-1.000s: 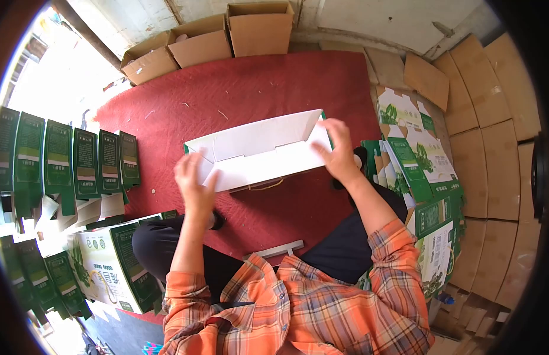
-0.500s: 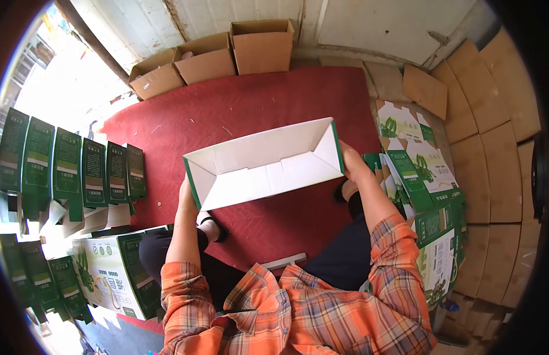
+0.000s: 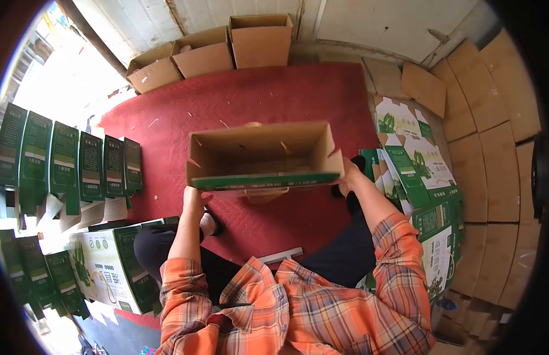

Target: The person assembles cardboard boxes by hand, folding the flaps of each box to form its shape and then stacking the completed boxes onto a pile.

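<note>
Between my hands is a green and white printed carton, its open side facing up at me. Its plain brown inside shows, and yellowish cord handles hang out at its near and far sides. My left hand is closed on the near left corner; its fingertips are partly hidden by the carton. At the opposite end, my right hand grips the right corner, with some fingers out of sight behind the wall. The carton is held above the red mat.
Rows of standing green cartons line the left, with a large white-fronted carton below them. Flattened printed cartons lie stacked at right. Brown boxes stand by the back wall on the red mat. Brown cardboard lines the far right.
The carton has been turned over: its white recessed flaps faced me before, and now its open brown inside does. Both hands still hold its ends.
</note>
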Demonstrator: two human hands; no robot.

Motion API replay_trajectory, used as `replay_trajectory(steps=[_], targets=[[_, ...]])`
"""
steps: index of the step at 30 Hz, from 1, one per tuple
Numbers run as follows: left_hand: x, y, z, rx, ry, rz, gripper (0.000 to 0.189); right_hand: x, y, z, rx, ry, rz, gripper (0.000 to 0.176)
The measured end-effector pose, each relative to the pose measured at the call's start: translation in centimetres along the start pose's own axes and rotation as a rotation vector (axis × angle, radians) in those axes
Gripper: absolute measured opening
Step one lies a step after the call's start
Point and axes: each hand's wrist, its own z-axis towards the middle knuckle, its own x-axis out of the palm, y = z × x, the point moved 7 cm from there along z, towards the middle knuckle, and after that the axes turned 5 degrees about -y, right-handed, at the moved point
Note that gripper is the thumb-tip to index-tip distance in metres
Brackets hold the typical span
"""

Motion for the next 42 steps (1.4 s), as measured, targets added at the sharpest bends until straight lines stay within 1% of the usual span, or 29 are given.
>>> replay_trajectory(steps=[1,2,3,5,7,8,9,10,11,12,13,14,15,17,18,19,21,23,24,25,26,29,30,31,32,34,37,40,42], targets=[[0.5,-0.8,-0.4,-0.006,0.001,0.002,0.047,0.0,-1.7,1.9,0.051,-0.023,0.006,0.034],[0.4,-0.4,-0.4,-0.156,-0.086,-0.118,0.043,0.1,-2.6,3.3,-0.067,-0.01,-0.022,0.031],[0.2,-0.1,-0.7,-0.306,-0.175,-0.236,0.039,0.1,-2.6,3.0,-0.06,-0.012,-0.018,0.031],[0.2,-2.6,-0.9,-0.236,-0.19,-0.183,0.039,0.1,-1.0,2.0,-0.024,-0.046,0.072,0.029],[0.5,-6.5,-1.1,-0.007,-0.168,-0.246,0.045,-0.4,0.2,1.5,-0.095,-0.074,-0.017,0.026],[0.3,-8.1,-1.5,-0.01,-0.166,-0.186,0.053,-0.6,0.6,1.3,-0.122,-0.113,0.051,0.027],[0.0,-8.9,-1.4,-0.012,-0.176,-0.186,0.053,-0.8,2.0,0.0,-0.149,-0.154,0.119,0.028],[0.0,-9.3,-1.2,-0.037,-0.142,-0.103,0.052,-0.8,3.2,-1.5,-0.107,-0.145,0.109,0.038],[0.0,-9.7,-1.0,-0.062,-0.106,-0.021,0.051,-0.8,3.5,-1.6,-0.107,-0.138,0.105,0.038],[0.6,-11.2,-1.2,-0.017,-0.134,0.128,0.052,-0.8,3.9,-1.8,-0.147,-0.104,0.129,0.042],[0.5,-10.6,-0.9,-0.019,-0.136,0.128,0.052,-0.9,4.1,-1.8,-0.187,-0.073,0.156,0.046],[0.7,-10.5,-0.4,0.099,-0.138,0.322,0.053,-0.5,4.1,-1.8,-0.183,0.021,0.098,0.045],[1.2,-11.1,-0.5,0.218,-0.136,0.514,0.054,-0.1,3.7,-2.0,-0.18,0.019,0.096,0.045],[1.2,-10.7,-0.7,0.169,-0.135,0.48,0.06,0.7,4.5,-3.2,-0.553,-0.096,-0.226,0.041],[1.1,-10.5,-0.7,0.208,-0.116,0.46,0.061,0.3,3.7,-2.2,-0.585,-0.115,-0.324,0.046],[1.0,-10.1,-0.6,0.248,-0.096,0.437,0.062,0.2,4.7,-3.4,-0.579,-0.125,-0.326,0.046],[1.0,-9.9,-1.1,0.264,-0.066,0.376,0.065,-0.1,4.1,-4.6,-0.151,-0.147,-0.445,0.051],[0.9,-11.2,-2.8,0.058,-0.083,0.556,0.065,-0.6,4.3,-4.9,-0.193,-0.134,-0.568,0.058],[1.0,-11.9,-3.2,0.059,-0.079,0.555,0.065,-0.6,3.9,-5.2,-0.114,-0.092,-0.57,0.058],[1.2,-11.6,-3.5,-0.067,-0.027,0.618,0.066,-0.7,3.4,-5.5,-0.034,-0.053,-0.571,0.058],[1.4,-11.1,-3.8,-0.193,0.026,0.681,0.067,-0.7,3.4,-5.5,-0.033,-0.059,-0.571,0.058],[1.8,-12.2,-4.4,-0.08,0.026,0.618,0.071,-0.3,3.6,-5.4,-0.069,-0.062,-0.667,0.062],[1.6,-11.4,-4.3,-0.076,0.026,0.619,0.071,-0.2,4.3,-5.3,-0.181,-0.117,-0.76,0.065],[1.9,-11.3,-4.1,0.103,0.036,0.65,0.076,-0.1,5.0,-5.4,-0.293,-0.173,-0.852,0.068],[2.0,-11.2,-4.1,0.282,0.046,0.678,0.082,-0.1,4.9,-5.2,-0.293,-0.173,-0.85,0.068],[2.2,-11.6,-4.9,0.254,0.062,0.68,0.087,0.1,5.3,-5.1,-0.402,-0.153,-0.681,0.077],[2.7,-12.1,-5.6,0.224,0.068,0.722,0.095,0.8,5.4,-5.0,-0.409,-0.097,-0.608,0.083],[3.4,-12.6,-5.9,0.188,0.047,0.803,0.099,2.2,7.4,-7.6,-0.397,-0.109,-0.774,0.086],[3.6,-12.4,-5.7,0.153,0.035,0.839,0.1,2.3,5.5,-5.5,-0.466,-0.08,-0.759,0.087]])
